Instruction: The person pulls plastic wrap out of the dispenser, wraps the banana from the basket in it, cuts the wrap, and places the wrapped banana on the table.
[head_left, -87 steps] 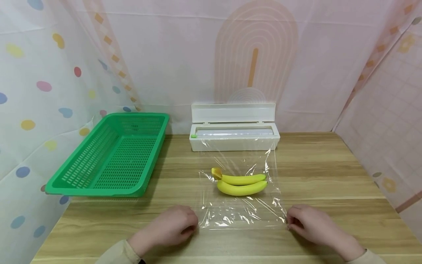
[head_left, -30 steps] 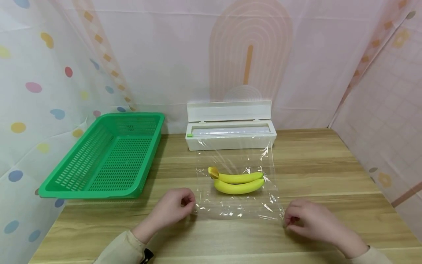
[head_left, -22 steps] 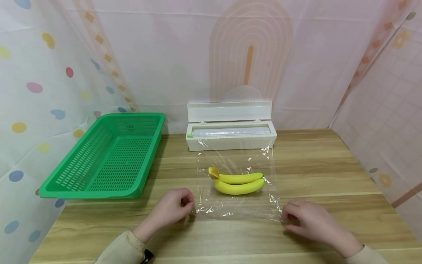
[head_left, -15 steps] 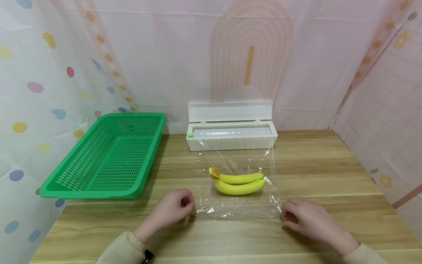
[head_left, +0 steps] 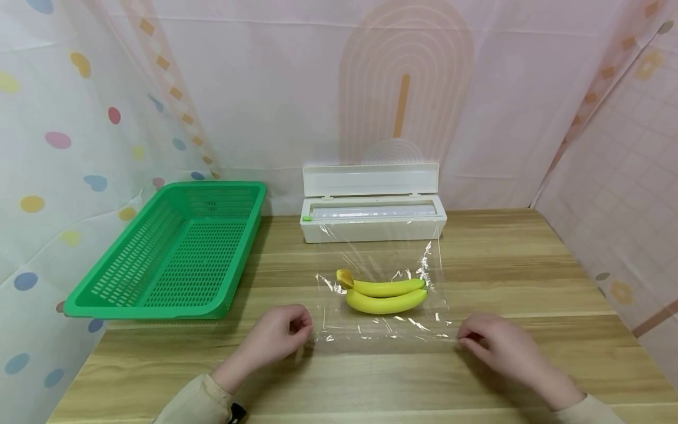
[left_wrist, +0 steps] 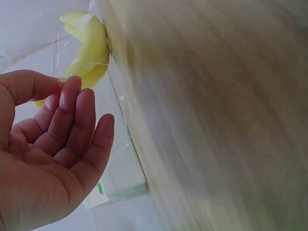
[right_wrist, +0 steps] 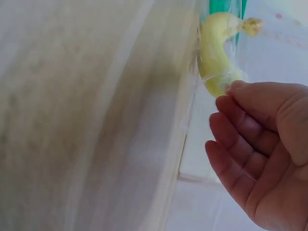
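Note:
A sheet of clear cling film (head_left: 360, 330) stretches from the white cling film box (head_left: 373, 232) toward me. Two yellow bananas (head_left: 386, 302), joined at the stem, lie within its area; I cannot tell whether the film runs over or under them. At the near left corner my left hand (head_left: 278, 334) pinches the film between thumb and fingertip, the other fingers (left_wrist: 85, 115) loosely bent. My right hand (head_left: 500, 348) pinches the near right corner the same way, thumb against index finger. Through the film, the bananas (right_wrist: 216, 53) show beyond the fingertips in both wrist views.
The box's lid (head_left: 371, 179) stands raised, with the film roll (head_left: 373, 211) inside and a small green piece at its left end. A green plastic basket (head_left: 241, 265) sits at the left. Patterned cloth (head_left: 286, 88) hangs behind and on both sides of the wooden table (head_left: 529, 265).
The film's near edge and my left hand have shifted away from me. Lately my right hand has moved slightly right, and the near edge looks straighter. The bananas stay in place.

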The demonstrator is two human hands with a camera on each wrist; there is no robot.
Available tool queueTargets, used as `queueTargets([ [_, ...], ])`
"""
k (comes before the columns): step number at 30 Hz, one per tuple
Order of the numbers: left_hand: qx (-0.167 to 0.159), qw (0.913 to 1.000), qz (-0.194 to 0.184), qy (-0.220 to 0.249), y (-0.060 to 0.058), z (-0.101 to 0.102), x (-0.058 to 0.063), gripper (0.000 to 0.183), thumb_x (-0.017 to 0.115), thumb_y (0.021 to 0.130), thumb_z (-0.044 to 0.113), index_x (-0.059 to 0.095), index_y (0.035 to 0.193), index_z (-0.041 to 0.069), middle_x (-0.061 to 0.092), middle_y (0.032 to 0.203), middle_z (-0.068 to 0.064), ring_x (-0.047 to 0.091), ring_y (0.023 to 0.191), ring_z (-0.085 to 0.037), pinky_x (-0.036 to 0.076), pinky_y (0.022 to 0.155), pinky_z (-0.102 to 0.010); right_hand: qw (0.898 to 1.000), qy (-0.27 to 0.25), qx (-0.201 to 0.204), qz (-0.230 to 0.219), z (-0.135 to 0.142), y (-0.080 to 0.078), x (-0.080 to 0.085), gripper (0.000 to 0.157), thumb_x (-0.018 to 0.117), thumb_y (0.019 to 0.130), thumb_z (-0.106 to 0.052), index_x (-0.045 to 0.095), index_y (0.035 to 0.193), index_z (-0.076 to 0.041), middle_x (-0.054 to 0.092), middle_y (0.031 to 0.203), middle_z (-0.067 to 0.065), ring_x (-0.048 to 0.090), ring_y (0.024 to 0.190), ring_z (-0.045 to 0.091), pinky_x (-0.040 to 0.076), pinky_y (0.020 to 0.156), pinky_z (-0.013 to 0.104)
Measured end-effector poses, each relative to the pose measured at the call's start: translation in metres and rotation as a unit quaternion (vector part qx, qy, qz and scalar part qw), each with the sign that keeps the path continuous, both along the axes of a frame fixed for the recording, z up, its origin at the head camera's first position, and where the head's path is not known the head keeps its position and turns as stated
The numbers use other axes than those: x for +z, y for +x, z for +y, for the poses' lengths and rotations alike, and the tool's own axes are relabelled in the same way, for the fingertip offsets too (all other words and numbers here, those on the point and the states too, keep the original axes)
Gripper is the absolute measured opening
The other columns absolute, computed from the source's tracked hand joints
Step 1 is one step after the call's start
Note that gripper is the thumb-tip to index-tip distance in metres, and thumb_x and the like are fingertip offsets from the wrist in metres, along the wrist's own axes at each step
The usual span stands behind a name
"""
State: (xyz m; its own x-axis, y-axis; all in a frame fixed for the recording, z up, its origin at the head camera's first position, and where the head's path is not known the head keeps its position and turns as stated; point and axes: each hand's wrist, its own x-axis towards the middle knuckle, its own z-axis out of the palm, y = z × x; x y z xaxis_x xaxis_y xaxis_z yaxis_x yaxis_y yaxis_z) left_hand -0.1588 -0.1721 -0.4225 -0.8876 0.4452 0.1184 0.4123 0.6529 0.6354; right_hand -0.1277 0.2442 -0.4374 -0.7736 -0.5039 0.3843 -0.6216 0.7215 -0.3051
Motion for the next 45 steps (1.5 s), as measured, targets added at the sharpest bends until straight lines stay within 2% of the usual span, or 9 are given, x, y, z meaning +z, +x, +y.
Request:
queueTargets([
  [5,-0.006,0.9994,0.033,0.01,0.001,-0.001,0.002,0.017,0.069,0.086,0.002,0.063,0.081,0.016,0.061,0.076,0.013,0.058,0.07,-0.003,0.054,0.066,-0.025,0.997,-0.07,-0.02,0.021,0.006,0.0,0.001,0.029,0.082,0.072,0.003,0.066,0.08,-0.02,0.062,0.08,-0.017,0.055,0.073,-0.001,0.054,0.061,0.025],
  [9,-0.005,0.997,0.077,0.006,0.001,0.0,0.003,0.018,0.071,0.086,0.001,0.063,0.082,0.017,0.062,0.079,0.013,0.06,0.077,-0.004,0.056,0.071,-0.027,0.994,-0.095,-0.035,0.03,0.008,-0.001,0.002,0.031,0.082,0.071,0.007,0.066,0.081,-0.018,0.062,0.08,-0.016,0.057,0.072,-0.001,0.054,0.062,0.023],
  [12,-0.001,0.9938,0.111,0.005,0.002,0.002,0.005,0.02,0.072,0.086,0.0,0.062,0.082,0.017,0.059,0.077,0.014,0.059,0.075,-0.004,0.055,0.069,-0.027,0.992,-0.111,-0.042,0.033,0.009,-0.001,0.002,0.033,0.081,0.07,0.009,0.066,0.081,-0.018,0.061,0.08,-0.016,0.058,0.072,0.0,0.053,0.063,0.02],
  [19,0.004,0.9845,0.175,0.009,0.001,0.004,0.008,0.024,0.074,0.082,-0.004,0.061,0.08,0.016,0.056,0.076,0.013,0.053,0.071,-0.003,0.051,0.063,-0.027,0.991,-0.113,-0.059,0.046,0.008,-0.001,0.006,0.035,0.081,0.071,0.009,0.064,0.08,-0.02,0.061,0.079,-0.017,0.058,0.072,0.0,0.055,0.063,0.026],
  [23,0.01,0.9783,0.207,0.006,-0.001,0.005,0.01,0.025,0.076,0.08,-0.006,0.062,0.081,0.015,0.058,0.076,0.011,0.055,0.073,-0.004,0.051,0.065,-0.027,0.99,-0.107,-0.059,0.069,0.007,-0.003,0.008,0.036,0.082,0.068,0.009,0.064,0.08,-0.019,0.062,0.079,-0.016,0.059,0.072,0.002,0.053,0.065,0.021],
  [30,0.015,0.9622,0.272,0.005,-0.004,0.004,0.018,0.024,0.076,0.078,-0.007,0.063,0.082,0.013,0.061,0.078,0.006,0.057,0.075,-0.009,0.052,0.067,-0.031,0.987,-0.101,-0.052,0.111,0.005,-0.01,0.017,0.036,0.082,0.064,0.011,0.066,0.082,-0.016,0.063,0.08,-0.012,0.06,0.073,0.006,0.05,0.069,0.015],
  [34,0.019,0.9587,0.284,0.007,-0.008,0.005,0.022,0.02,0.075,0.079,-0.005,0.064,0.082,0.011,0.062,0.079,0.003,0.058,0.077,-0.012,0.052,0.069,-0.034,0.988,-0.089,-0.059,0.115,0.004,-0.016,0.022,0.031,0.081,0.068,0.008,0.067,0.083,-0.015,0.064,0.081,-0.01,0.061,0.073,0.009,0.053,0.067,0.023],
  [38,0.022,0.9598,0.28,0.007,-0.013,0.006,0.024,0.015,0.075,0.081,-0.002,0.066,0.084,0.009,0.064,0.081,0.001,0.06,0.078,-0.015,0.054,0.071,-0.035,0.988,-0.077,-0.062,0.115,0.003,-0.023,0.026,0.025,0.08,0.071,0.007,0.069,0.085,-0.011,0.065,0.082,-0.006,0.063,0.074,0.013,0.056,0.065,0.033],
  [45,0.029,0.9617,0.273,0.006,-0.02,0.009,0.029,0.013,0.075,0.083,0.0,0.066,0.084,0.009,0.064,0.08,0.001,0.06,0.078,-0.016,0.054,0.072,-0.036,0.988,-0.08,-0.064,0.117,0.001,-0.038,0.031,0.029,0.08,0.069,0.009,0.066,0.081,-0.014,0.063,0.08,-0.008,0.062,0.075,0.014,0.056,0.066,0.036],
])
